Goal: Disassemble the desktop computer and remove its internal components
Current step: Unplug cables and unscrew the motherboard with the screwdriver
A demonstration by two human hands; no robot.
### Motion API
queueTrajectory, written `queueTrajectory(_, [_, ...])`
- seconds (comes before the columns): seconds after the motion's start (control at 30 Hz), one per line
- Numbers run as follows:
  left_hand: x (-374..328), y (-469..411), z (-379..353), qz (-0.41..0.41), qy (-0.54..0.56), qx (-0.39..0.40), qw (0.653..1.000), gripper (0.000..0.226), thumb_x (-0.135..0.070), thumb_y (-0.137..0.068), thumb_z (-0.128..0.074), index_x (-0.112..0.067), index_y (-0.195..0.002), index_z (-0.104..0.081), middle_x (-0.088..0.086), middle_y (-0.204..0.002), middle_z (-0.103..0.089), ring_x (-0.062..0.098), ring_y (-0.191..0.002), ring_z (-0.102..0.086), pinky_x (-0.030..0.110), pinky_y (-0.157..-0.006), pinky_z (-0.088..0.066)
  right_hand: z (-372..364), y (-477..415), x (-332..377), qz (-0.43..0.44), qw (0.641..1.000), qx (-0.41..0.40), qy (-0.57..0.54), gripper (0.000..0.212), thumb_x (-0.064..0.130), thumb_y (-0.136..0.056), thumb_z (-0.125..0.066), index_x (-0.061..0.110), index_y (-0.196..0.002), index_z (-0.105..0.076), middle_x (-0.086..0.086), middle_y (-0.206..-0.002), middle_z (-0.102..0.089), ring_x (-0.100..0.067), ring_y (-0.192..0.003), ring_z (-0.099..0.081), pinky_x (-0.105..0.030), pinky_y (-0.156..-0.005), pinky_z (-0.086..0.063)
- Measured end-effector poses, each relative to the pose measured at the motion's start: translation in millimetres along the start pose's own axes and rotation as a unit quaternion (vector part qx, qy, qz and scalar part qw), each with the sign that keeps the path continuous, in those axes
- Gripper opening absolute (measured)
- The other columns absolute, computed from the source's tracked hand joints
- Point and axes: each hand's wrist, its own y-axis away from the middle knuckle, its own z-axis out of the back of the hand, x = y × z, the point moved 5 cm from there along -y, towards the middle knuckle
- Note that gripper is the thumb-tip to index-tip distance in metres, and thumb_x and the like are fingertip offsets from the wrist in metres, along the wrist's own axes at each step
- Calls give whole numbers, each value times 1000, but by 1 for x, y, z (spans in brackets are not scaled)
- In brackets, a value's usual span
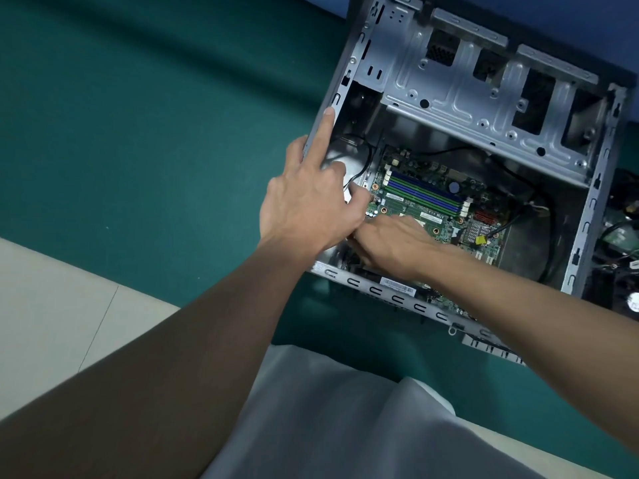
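The open grey computer case (pixel 584 216) lies on its side on a green mat. Inside it sits the green motherboard (pixel 428 202), with blue and green RAM slots (pixel 425 195) and a small heatsink (pixel 479 231). My left hand (pixel 311 205) straddles the case's left wall. Its index finger lies straight along the rim, its thumb is outside, and its other fingers curl down inside by the board's left edge. My right hand (pixel 390 245) reaches in over the board's near-left part with fingers curled. Its fingertips are hidden under my left hand.
An empty metal drive cage (pixel 484 98) spans the far half of the case. Black cables (pixel 539 202) loop across the case floor on the right. Removed parts and wires (pixel 622 236) lie outside the right wall. A green mat (pixel 138 133) covers the table to the left.
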Motion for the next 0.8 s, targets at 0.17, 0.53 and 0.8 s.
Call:
queueTrajectory(0.17, [0, -1, 0, -3, -8, -3, 1000, 41, -48, -84, -36, -19, -86, -65, -13, -162, -3, 19, -135, -29, 37, -67, -30, 6, -2, -6, -2, 1000, 4, -27, 36, 17, -88, -51, 24, -63, -26, -4, -59, -44, -21, -51, -43, -34, -48, -37])
queueTrajectory(0.53, [0, 0, -1, 6, 4, 2, 1000, 36, -44, -84, -42, -19, -90, -67, -15, -162, -4, 17, -135, -28, 37, -69, -31, -4, 3, -11, 3, 1000, -3, -18, 43, 34, -94, -15, 11, -85, -50, 1, -57, -49, -15, -51, -46, -29, -49, -30])
queueTrajectory(0.8, [0, 0, -1, 7, 4, 3, 1000, 35, -43, -85, -43, -18, -92, -67, -15, -162, -3, 17, -135, -28, 37, -68, -32, -6, 3, -11, 0, 999, -22, 38, 28, 39, -101, -24, 15, -91, -36, 2, -56, -42, -15, -47, -37, -28, -47, -21])
